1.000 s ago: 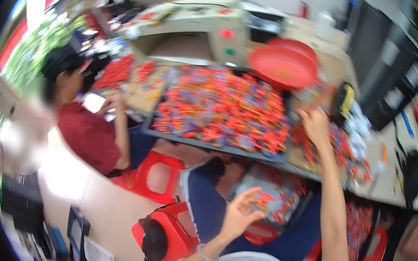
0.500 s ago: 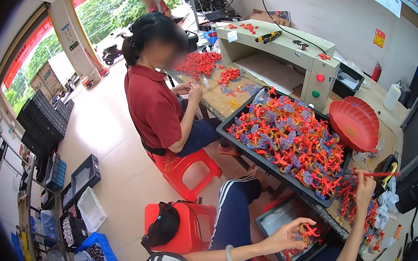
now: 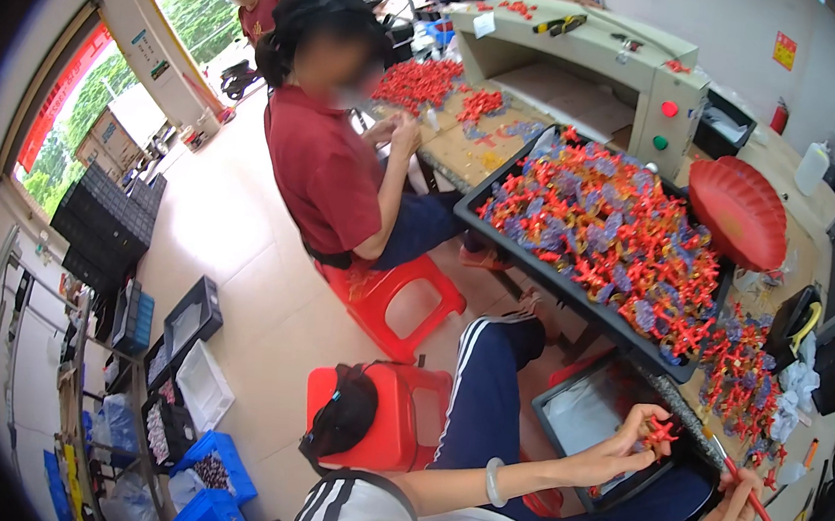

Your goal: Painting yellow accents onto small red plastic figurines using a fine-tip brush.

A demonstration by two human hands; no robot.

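My left hand (image 3: 620,455), with a pale bangle at the wrist, is above my lap and a dark crate. Its fingers close on a small red plastic figure (image 3: 661,432), whose lower part they hide. In my right hand (image 3: 732,514), by the table's front edge, is a slim red-handled paintbrush (image 3: 758,512). The brush slants up and left, its tip pointing toward the table edge, apart from the figure. A black tray (image 3: 557,292) heaped with red, purple and amber pieces (image 3: 602,228) stands beyond both hands. A loose pile of similar pieces (image 3: 743,377) lies right of it.
Under the table edge sits a dark crate (image 3: 565,400). A red scalloped basin (image 3: 739,211) and a cream machine (image 3: 557,63) are at the back. A co-worker (image 3: 331,167) sits left on a red stool (image 3: 398,309). A cap (image 3: 344,414) lies on another red stool (image 3: 414,401).
My right hand has come down toward me from the loose pile, and the brush now slants beside the table edge. My left hand has moved slightly right and up with the red figure.
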